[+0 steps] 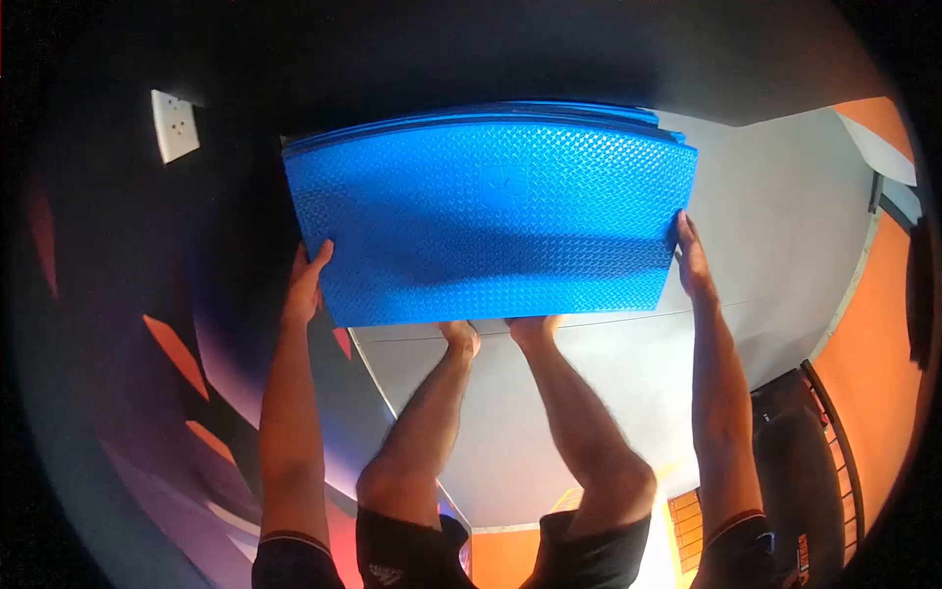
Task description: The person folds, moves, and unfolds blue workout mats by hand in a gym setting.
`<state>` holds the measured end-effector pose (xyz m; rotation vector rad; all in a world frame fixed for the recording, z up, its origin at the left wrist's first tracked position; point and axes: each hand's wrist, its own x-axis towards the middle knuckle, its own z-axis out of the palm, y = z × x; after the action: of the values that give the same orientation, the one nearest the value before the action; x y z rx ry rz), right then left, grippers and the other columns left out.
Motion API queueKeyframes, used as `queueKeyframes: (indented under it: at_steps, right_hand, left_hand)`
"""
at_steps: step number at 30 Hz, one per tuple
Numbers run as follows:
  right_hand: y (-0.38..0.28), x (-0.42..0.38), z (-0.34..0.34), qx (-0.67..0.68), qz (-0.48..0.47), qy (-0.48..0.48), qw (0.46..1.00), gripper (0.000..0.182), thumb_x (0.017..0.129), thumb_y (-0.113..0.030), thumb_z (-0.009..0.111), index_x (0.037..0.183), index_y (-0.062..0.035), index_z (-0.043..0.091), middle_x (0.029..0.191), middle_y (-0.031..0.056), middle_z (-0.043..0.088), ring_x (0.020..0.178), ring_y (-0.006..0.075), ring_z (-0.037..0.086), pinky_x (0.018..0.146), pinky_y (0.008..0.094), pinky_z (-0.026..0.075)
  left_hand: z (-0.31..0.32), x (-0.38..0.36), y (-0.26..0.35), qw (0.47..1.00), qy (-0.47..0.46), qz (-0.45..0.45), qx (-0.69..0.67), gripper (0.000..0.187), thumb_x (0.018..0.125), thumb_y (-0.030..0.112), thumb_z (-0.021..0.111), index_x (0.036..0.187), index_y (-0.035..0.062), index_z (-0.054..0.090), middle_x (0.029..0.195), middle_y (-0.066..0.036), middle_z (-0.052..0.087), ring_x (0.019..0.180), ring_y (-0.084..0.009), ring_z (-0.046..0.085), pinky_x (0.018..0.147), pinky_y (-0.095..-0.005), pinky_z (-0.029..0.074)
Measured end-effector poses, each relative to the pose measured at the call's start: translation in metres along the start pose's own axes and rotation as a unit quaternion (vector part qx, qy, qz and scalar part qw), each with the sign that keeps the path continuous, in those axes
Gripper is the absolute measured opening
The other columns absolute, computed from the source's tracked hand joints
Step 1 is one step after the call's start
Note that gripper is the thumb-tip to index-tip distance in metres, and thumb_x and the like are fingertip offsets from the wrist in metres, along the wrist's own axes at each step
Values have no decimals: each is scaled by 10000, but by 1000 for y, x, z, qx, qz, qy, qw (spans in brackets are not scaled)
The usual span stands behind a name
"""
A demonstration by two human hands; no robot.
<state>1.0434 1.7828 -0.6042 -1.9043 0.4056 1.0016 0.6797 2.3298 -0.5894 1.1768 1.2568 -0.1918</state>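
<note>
A big blue foam mat with a bumpy diamond pattern point(491, 231), folded into a few layers, is held up in the middle of the view. Its left edge is gripped by the left hand point(306, 283), with the fingers curled round the side and the thumb on the front. Its right edge is pressed by the right hand point(693, 260), laid flat along the side — how far those fingers wrap round the back cannot be seen. Both hands are closed on the mat, one on each side.

The bottom edge of the mat is touched by two bare feet point(505, 332), and the toes are hidden behind it. Two bare legs point(510, 432) are stretched from the near bottom of the view up to the mat, between the two arms. Dark shorts point(412, 555) are seen at the near edge, cut off by the frame.

No boxes or bins are seen. Behind the mat a pale grey surface point(785, 245) is spread out, with orange walls point(863, 373) on the right. A white wall socket point(175, 125) is set in the dark area on the far left — the rest there is too dark to make out.
</note>
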Motion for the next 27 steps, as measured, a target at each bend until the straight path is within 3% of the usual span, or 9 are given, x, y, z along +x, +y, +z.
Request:
queueKeyframes:
  at_steps: [1,4,13,17,21,23,24,25,27]
  right_hand:
    - [-6,2,2,-1,34,-1,999,826,993,-563,460,1497,61,261,1526,132,359,1434,250,284,1186,373,168]
    - [-23,11,19,63,-58,-87,992,774,1016,-532,427,1506,44,263,1553,110,328,1439,244,276,1196,365,160]
    - [-12,10,22,52,85,35,994,703,1030,-532,392,1460,23,387,1471,99,427,1365,196,379,1163,331,252]
    - [-6,8,18,36,-66,49,996,554,1018,-566,409,1223,-78,570,1058,39,597,963,134,561,877,275,449]
    - [-20,-12,29,-53,-77,41,995,745,993,-577,460,1399,46,415,1341,149,537,1248,226,505,1037,338,403]
    - [-12,-23,41,-83,-161,72,981,776,952,-472,621,1416,90,356,1292,213,552,1197,287,541,1004,381,436]
    - [-7,-30,45,-143,-142,111,973,821,921,-447,664,1432,96,320,1336,256,506,1231,336,516,1030,400,418]
    - [-2,-38,49,-201,-123,151,960,873,891,-422,708,1448,102,285,1380,298,461,1266,384,491,1056,420,401]
    - [11,-77,66,-319,-240,251,882,875,839,-307,775,1461,57,279,1419,296,409,1288,385,454,1088,437,369]
  left_hand:
    - [1,6,-6,1000,-15,-1,-6,753,884,429,717,1445,30,410,1376,-98,531,1206,-234,528,1014,-363,407]
    - [4,11,-8,999,-10,-27,-17,741,884,425,719,1443,44,416,1376,-94,531,1207,-228,524,1003,-370,414]
    - [-8,23,-29,990,-31,-99,-90,665,891,418,711,1399,57,481,1348,-92,551,1243,-232,508,1049,-380,389]
    - [3,21,-24,989,-45,-68,-120,695,885,432,715,1406,44,468,1357,-103,544,1277,-235,481,1087,-376,350]
    - [12,3,-22,998,56,12,-26,752,893,450,696,1436,13,413,1400,-117,509,1295,-245,460,1107,-386,321]
    - [25,-17,-10,994,103,43,14,761,900,428,690,1451,2,383,1423,-121,488,1307,-248,445,1116,-392,307]
    - [38,-37,2,992,119,39,23,752,904,397,691,1458,0,374,1429,-119,483,1310,-246,440,1119,-391,301]
    - [43,-56,15,990,134,38,31,744,908,367,693,1464,-2,364,1434,-116,478,1314,-244,436,1122,-390,294]
    - [41,-73,-1,982,106,146,60,732,908,307,702,1467,-9,352,1469,-140,430,1342,-266,401,1135,-388,275]
